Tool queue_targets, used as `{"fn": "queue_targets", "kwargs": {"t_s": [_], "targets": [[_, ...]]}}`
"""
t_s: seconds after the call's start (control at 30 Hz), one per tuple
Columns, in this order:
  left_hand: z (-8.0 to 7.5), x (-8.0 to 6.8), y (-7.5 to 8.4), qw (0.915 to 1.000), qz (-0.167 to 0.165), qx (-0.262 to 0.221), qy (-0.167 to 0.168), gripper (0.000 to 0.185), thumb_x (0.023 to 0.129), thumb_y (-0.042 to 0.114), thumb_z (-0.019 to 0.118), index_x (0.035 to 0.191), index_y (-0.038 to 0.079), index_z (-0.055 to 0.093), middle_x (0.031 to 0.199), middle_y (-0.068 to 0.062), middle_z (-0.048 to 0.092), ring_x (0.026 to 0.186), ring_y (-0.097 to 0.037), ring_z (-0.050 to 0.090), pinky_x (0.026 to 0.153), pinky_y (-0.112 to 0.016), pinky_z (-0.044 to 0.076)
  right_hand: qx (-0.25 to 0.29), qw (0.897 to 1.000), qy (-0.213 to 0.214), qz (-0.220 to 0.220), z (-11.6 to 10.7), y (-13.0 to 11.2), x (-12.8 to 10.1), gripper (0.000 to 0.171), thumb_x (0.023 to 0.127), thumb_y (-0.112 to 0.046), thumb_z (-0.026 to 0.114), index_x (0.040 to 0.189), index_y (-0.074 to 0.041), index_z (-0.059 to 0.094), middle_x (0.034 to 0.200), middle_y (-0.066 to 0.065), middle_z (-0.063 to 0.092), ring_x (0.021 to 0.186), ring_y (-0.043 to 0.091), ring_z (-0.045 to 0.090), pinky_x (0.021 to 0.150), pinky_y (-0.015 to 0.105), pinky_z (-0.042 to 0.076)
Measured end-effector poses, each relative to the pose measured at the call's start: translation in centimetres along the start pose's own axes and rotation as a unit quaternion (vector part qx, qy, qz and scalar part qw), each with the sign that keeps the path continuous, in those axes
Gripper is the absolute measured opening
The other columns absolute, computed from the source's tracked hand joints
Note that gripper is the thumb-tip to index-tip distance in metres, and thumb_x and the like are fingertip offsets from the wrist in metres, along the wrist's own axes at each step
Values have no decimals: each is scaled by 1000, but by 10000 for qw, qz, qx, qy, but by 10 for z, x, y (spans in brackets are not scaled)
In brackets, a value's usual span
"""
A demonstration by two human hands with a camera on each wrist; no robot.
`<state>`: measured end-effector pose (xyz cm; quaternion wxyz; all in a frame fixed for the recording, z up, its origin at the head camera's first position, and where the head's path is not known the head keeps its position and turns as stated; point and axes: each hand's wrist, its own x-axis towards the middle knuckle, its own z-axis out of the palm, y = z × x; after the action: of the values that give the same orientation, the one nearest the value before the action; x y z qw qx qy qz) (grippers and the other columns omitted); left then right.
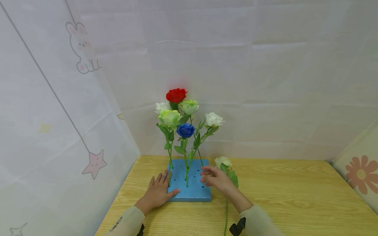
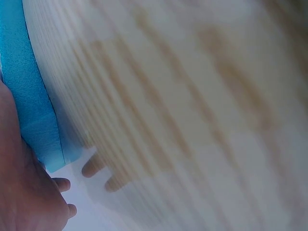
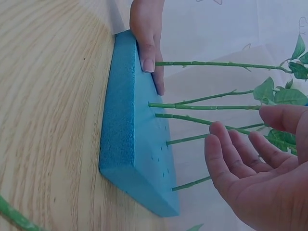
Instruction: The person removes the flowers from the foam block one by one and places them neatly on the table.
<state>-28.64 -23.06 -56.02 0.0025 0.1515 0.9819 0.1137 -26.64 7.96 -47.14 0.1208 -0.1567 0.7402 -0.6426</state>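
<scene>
A blue foam block [image 1: 192,196] with small holes lies on the table. Several artificial roses stand in it, among them a red rose [image 1: 176,95], a blue rose [image 1: 185,130], a white rose [image 1: 214,120] and a pale green rose [image 1: 169,118]. My left hand [image 1: 157,192] rests on the block's left edge, fingers spread and thumb on top. Over the block's right side hovers my right hand [image 1: 218,179], its fingers relaxed and holding nothing. In the right wrist view the green stems [image 3: 207,107] rise beyond its fingertips without a grip on any.
A loose cream rose [image 1: 223,161] lies on the wooden table [image 1: 283,193], right of the block; my right forearm crosses over part of its stem. Behind the table hangs a pale cloth backdrop [image 1: 265,82], with a patterned one [image 1: 59,114] at the left.
</scene>
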Motion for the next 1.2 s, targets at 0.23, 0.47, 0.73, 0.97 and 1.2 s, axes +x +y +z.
{"fn": "queue_targets", "kwargs": {"t_s": [0.23, 0.47, 0.73, 0.97, 1.2], "targets": [[-5, -1, 5, 9999, -63, -109, -81, 96, 95, 78, 39, 164, 14, 20, 170, -10, 7, 152, -44, 18, 118, -69, 8, 193, 9998, -76, -62, 5, -2, 7, 52, 100, -23, 67, 146, -3, 51, 135, 23, 58, 111, 31, 68, 95, 45, 55], [-6, -2, 5, 9998, -112, -68, -130, 97, 94, 79, 35, 164, 14, 19, 170, -9, 5, 153, -43, 17, 118, -68, 7, 237, 9997, -80, -10, 11, -1, 16, 58, 97, -27, 71, 147, -5, 51, 135, 20, 59, 114, 30, 67, 96, 45, 55], [-3, 0, 3, 9998, -118, -87, -156, 98, 94, 79, 37, 164, 14, 18, 171, -9, 5, 153, -44, 17, 118, -69, 7, 263, 9996, -121, -31, 16, 5, 26, 59, 97, -29, 71, 148, -8, 50, 136, 19, 59, 113, 28, 66, 96, 44, 55], [6, 3, -3, 10000, -60, -71, 10, 99, 93, 81, 36, 164, 15, 18, 171, -8, 6, 153, -43, 19, 117, -69, 10, 296, 9994, -186, -43, 21, 10, 36, 61, 97, -28, 71, 150, -7, 48, 137, 21, 58, 117, 29, 65, 98, 45, 54], [2, 1, -2, 9999, -69, -96, -33, 98, 92, 82, 35, 164, 16, 18, 171, -8, 7, 153, -42, 19, 118, -69, 9, 384, 9987, -319, -132, 25, 11, 41, 62, 99, -26, 69, 152, -5, 45, 139, 24, 56, 120, 31, 63, 100, 47, 52]]}}
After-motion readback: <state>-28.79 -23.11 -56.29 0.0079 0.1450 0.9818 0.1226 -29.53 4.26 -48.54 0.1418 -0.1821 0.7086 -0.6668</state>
